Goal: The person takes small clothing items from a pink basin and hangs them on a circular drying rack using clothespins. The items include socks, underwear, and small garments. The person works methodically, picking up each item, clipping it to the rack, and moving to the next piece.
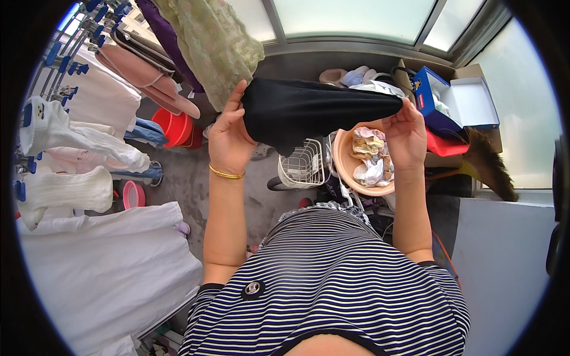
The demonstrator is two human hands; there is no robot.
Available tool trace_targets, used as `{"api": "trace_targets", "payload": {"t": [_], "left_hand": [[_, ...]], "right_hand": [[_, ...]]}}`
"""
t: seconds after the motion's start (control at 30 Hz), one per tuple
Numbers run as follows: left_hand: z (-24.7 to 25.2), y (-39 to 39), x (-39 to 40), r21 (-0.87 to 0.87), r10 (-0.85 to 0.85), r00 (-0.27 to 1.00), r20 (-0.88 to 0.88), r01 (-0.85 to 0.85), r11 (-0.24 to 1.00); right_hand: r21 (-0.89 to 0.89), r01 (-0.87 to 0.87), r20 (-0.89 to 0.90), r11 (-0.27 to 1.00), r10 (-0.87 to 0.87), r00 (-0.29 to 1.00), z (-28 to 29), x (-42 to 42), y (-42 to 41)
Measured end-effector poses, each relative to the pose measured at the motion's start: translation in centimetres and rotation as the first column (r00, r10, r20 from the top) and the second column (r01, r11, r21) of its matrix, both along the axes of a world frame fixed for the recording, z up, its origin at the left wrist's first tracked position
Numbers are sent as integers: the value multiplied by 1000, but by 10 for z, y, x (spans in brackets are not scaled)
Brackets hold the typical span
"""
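Observation:
A black cloth garment (311,107) is stretched sideways in the air between my two hands. My left hand (231,133) grips its wider end, thumb and fingers at the edge. The narrower end is pinched in the fingertips of my right hand (406,133). Its exact kind I cannot tell. Below my right hand stands a peach plastic basin (345,171) with crumpled light-coloured laundry (372,155) in it. A white wire bicycle basket (302,163) shows beneath the garment, left of the basin.
White socks (75,133) and other laundry hang from blue-clipped racks (53,55) at left. A pale green floral cloth (209,40) hangs ahead. Red bucket (171,127) and pink basin (133,195) stand on the floor. A blue box (432,98) and broom (490,164) are at right.

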State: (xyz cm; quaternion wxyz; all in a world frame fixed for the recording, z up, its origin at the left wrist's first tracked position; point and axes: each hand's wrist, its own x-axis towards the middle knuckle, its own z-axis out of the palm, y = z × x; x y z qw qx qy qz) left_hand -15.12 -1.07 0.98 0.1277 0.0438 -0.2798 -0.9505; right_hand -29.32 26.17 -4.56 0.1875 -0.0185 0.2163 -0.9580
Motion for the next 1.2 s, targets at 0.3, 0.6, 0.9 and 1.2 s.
{"api": "trace_targets", "payload": {"t": [0.3,0.6,0.9,1.2], "left_hand": [[18,78,-12,-998,-131,991,21,28,56],[6,34,-2,-708,-124,926,356,354,611],[-26,30,43,-338,-216,966,142,252,907],[-18,0,53,-262,302,952,47,-281,923]], "right_hand": [[772,-194,-347,606,656,670,-14,70,-85],[-253,-729,-227,636,693,684,-4,74,-80],[-297,-759,-279,579,707,649,34,75,-98],[-312,-821,40,478,870,492,-28,52,-92]]}}
